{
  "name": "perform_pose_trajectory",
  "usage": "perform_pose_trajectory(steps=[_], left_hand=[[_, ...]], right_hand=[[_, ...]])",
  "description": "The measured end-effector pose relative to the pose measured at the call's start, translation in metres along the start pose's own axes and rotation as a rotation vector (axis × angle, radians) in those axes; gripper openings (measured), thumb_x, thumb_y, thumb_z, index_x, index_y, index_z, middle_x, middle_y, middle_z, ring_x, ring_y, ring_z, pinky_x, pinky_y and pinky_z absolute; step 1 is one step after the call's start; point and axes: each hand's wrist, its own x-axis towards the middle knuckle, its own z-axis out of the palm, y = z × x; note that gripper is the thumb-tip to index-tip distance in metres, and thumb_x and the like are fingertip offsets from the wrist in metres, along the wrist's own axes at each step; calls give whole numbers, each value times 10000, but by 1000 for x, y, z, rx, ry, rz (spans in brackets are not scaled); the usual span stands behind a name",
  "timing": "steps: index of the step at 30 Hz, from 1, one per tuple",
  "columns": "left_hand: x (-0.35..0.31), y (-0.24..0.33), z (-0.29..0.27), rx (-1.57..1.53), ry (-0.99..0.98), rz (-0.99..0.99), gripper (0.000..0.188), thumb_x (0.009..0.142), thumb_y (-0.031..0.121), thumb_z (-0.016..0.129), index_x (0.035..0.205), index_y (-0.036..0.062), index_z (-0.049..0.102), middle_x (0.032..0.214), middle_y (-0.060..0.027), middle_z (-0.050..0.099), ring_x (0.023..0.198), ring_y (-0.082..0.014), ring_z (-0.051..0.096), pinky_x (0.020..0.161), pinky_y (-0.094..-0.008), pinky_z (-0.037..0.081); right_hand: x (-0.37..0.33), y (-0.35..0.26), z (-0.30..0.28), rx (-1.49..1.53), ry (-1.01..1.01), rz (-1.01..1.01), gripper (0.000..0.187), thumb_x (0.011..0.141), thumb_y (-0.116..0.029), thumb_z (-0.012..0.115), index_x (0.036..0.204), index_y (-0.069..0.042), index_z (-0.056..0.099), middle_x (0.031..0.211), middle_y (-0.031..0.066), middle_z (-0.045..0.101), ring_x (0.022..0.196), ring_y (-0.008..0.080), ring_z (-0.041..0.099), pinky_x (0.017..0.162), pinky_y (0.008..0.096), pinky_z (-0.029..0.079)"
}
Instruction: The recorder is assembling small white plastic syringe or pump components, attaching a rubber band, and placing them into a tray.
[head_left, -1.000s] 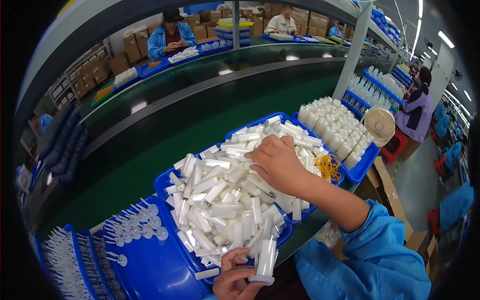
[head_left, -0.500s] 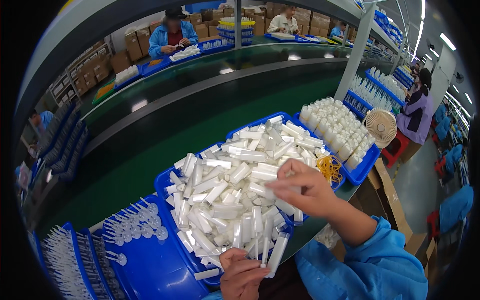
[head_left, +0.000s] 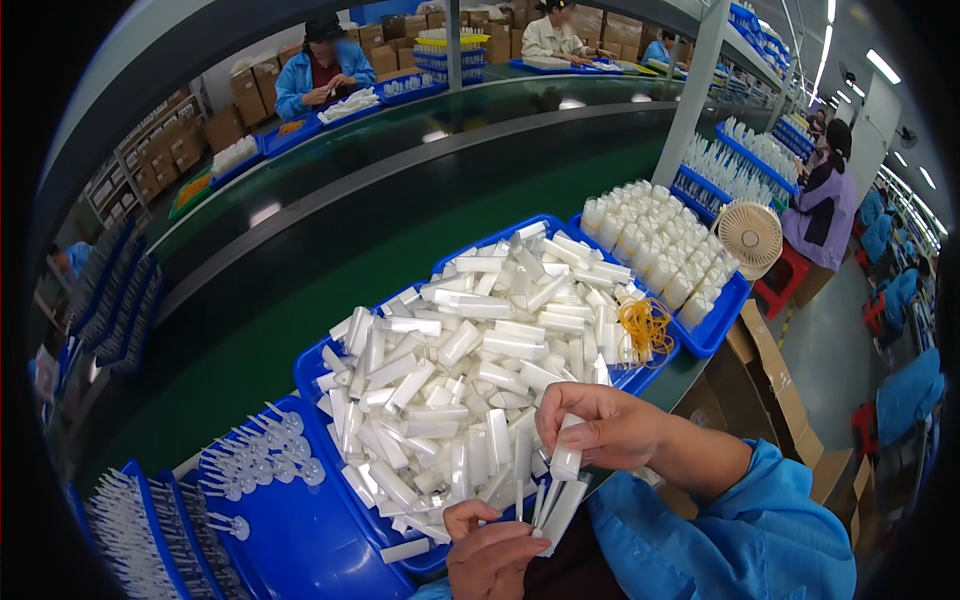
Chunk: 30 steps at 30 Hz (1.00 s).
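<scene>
My left hand (head_left: 490, 555), low in the view, is closed on a flat white packet in a clear sleeve (head_left: 566, 516) and a few thin white sticks (head_left: 541, 505). Just above it, my right hand (head_left: 612, 425) pinches another white packet (head_left: 568, 450) between thumb and fingers; its lower end comes close to the sticks. Whether the two packets touch I cannot tell. Beyond both hands lies a big heap of similar white packets (head_left: 440, 385), piled over blue trays whose rim (head_left: 308, 372) shows at the left. Yellow rubber bands (head_left: 645, 328) lie beside the heap on the right.
At the left, a blue tray (head_left: 300, 545) carries white stems with clear round ends (head_left: 270, 460). Bundled white packets (head_left: 660, 245) fill a tray at the right, near a beige fan (head_left: 750, 240). Beyond runs a green conveyor (head_left: 250, 290); a metal post (head_left: 690, 110) stands ahead. Other people sit across it.
My right hand has come down from over the heap toward my left hand, now clearly with a white packet in its fingers. The whole view has shifted slightly.
</scene>
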Motion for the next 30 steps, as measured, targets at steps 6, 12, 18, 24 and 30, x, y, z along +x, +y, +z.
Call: perform_pose_trajectory(steps=[6, 12, 18, 24, 30], left_hand=[[3, 3, -1, 4, -53, -21, 41, 745, 35, 631, 749, 73, 645, 787, -68, 600, 755, -264, 492, 758, -383, 363], [-3, -2, -1, -38, -148, 75, 83, 726, 40, 621, 750, 110, 660, 784, -45, 616, 744, -220, 534, 770, -389, 357], [-6, -7, 0, 3, -209, 102, 55, 748, 135, 629, 795, 109, 635, 878, -80, 593, 843, -260, 525, 799, -411, 362], [-12, -4, 0, 31, -116, -37, 207, 772, 247, 648, 858, 72, 581, 967, -146, 547, 950, -355, 475, 869, -472, 340], [-11, -10, 1, -81, -40, -68, 184, 740, 152, 680, 853, 62, 566, 993, -175, 578, 1061, -406, 441, 931, -484, 306]], right_hand=[[-9, -8, 9, -801, 66, -189, 194, 843, -149, 607, 935, -28, 486, 875, 58, 541, 763, 97, 519, 621, 232, 394], [-27, -31, 20, -1073, -64, -58, 178, 844, -175, 608, 900, -39, 507, 805, 76, 564, 735, 138, 564, 609, 265, 425], [-24, -18, 29, -1201, -278, -175, 177, 864, -226, 569, 849, -58, 513, 765, 74, 509, 742, 256, 487, 677, 343, 367], [-22, -2, 45, -1373, -269, -337, 206, 814, -201, 607, 926, -65, 499, 860, 71, 510, 837, 247, 472, 762, 337, 320], [8, -17, 18, -1789, 365, -526, 353, 752, -161, 650, 1049, -44, 501, 944, 128, 535, 911, 315, 520, 776, 382, 428]])
